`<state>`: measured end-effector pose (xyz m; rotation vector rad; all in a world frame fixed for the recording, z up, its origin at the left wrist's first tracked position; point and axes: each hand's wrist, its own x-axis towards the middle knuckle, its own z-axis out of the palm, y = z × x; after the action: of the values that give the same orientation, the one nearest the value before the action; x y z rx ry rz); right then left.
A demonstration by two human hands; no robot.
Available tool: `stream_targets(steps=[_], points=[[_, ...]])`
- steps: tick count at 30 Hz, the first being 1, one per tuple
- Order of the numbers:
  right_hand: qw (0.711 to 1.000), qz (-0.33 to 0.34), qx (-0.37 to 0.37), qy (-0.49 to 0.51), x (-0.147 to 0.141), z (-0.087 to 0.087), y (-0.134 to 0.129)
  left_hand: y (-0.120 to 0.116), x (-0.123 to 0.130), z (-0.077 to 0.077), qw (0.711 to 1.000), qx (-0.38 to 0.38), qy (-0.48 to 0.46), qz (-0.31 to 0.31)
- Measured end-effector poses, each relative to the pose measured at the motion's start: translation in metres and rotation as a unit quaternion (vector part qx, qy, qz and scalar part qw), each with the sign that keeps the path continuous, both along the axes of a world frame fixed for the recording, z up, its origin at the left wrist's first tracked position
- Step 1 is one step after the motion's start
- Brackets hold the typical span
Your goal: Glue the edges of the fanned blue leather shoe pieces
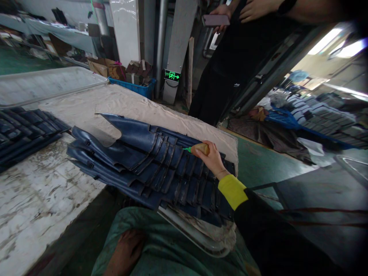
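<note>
Overlapping dark blue pieces [138,153] lie in rows across the cloth-covered surface [123,96], their edges marked with dark, shiny strips. Above their right part, my right hand [211,155] is wrapped round a yellowish squeeze bottle [200,148]. Its thin green nozzle points left, close to the edge of one piece; whether it touches is too small to tell. Down on the green fabric over my lap rests my left hand [129,245], away from the pieces; its fingers are dim and partly curled, and nothing shows in them.
More dark blue pieces [25,130] lie at the left on a stained white table [43,207]. A person in black stands beyond the surface, holding a phone [216,20]. Behind are a blue crate [138,89] and a white tray [51,86].
</note>
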<state>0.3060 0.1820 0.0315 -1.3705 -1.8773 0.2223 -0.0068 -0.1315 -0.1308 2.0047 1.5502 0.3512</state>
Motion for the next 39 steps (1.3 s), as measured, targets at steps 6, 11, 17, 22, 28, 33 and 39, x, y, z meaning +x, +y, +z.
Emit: stream_targets(steps=[6, 11, 17, 22, 28, 33, 39], points=[[1.000, 0.004, -0.004, -0.014, 0.000, -0.006, 0.003, 0.001, 0.000, 0.008, 1.000, -0.010, -0.017, 0.001], [0.998, 0.009, -0.058, -0.001, 0.003, -0.017, -0.004, 0.002, 0.001, 0.013, 1.000, -0.026, -0.015, 0.004], [0.984, 0.025, -0.169, 0.038, 0.001, -0.019, -0.016, 0.003, 0.001, 0.015, 1.000, -0.025, -0.018, -0.001], [0.986, 0.021, -0.162, 0.044, -0.002, -0.018, -0.017, 0.004, 0.001, 0.019, 1.000, -0.023, -0.017, -0.002], [0.987, 0.028, -0.154, 0.040, -0.002, -0.020, -0.020, 0.005, 0.001, 0.019, 0.999, -0.032, -0.017, -0.005], [0.967, 0.032, -0.233, 0.103, -0.005, -0.016, -0.030, 0.004, 0.001, 0.020, 0.999, -0.032, -0.022, -0.006], [0.972, 0.056, -0.214, 0.079, -0.010, -0.009, -0.037, 0.004, 0.002, 0.019, 0.999, -0.033, -0.013, 0.000]])
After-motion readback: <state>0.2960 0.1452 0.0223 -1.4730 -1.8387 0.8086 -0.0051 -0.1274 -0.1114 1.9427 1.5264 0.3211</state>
